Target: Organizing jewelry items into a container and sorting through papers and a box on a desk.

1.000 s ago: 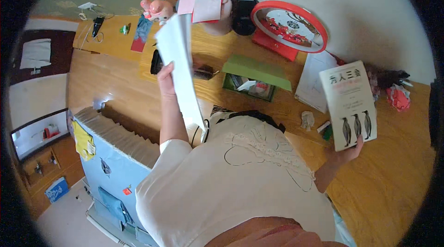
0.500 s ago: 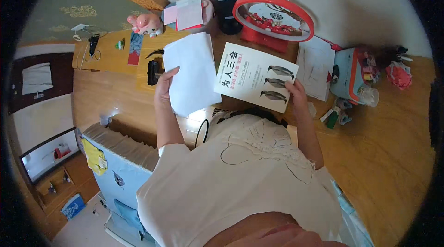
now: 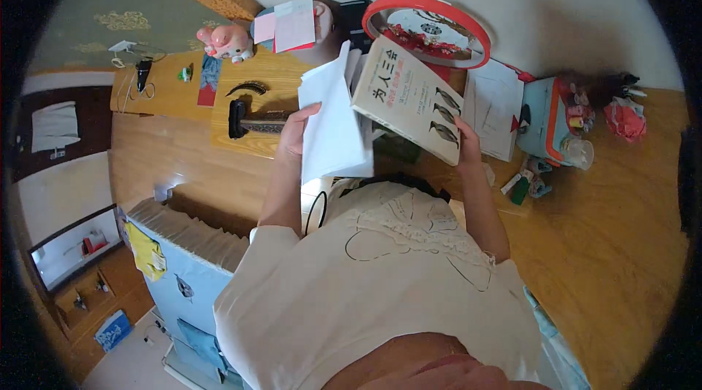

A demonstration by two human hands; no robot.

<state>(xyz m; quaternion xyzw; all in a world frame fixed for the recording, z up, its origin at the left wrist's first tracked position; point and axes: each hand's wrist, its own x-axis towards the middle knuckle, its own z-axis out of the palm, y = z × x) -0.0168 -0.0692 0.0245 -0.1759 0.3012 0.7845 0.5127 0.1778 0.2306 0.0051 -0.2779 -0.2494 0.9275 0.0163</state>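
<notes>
A stack of white paper sheets (image 3: pixel 335 123) is gripped at its left edge by my left hand (image 3: pixel 297 130), fingers behind it. My right hand (image 3: pixel 468 143) holds a pale book (image 3: pixel 406 101) by its lower right side; its cover has dark lettering and three penguins. The book is tilted, its spine edge showing, and its left corner comes against or very near the sheets. Both are held up above the desk in front of my chest.
Behind stand a red-rimmed round mirror (image 3: pixel 482 35), a pink figurine (image 3: pixel 225 43) and pink and white papers (image 3: pixel 295 22). To the right are a paper sheet (image 3: pixel 493 116), a light blue box (image 3: pixel 540 123) and a clear cup (image 3: pixel 579 154). A dark brush-like object (image 3: pixel 237 119) lies left.
My left hand has moved right with the sheets, toward the book. The book has turned clockwise and tilted up. A dark long object on the desk is now uncovered at left.
</notes>
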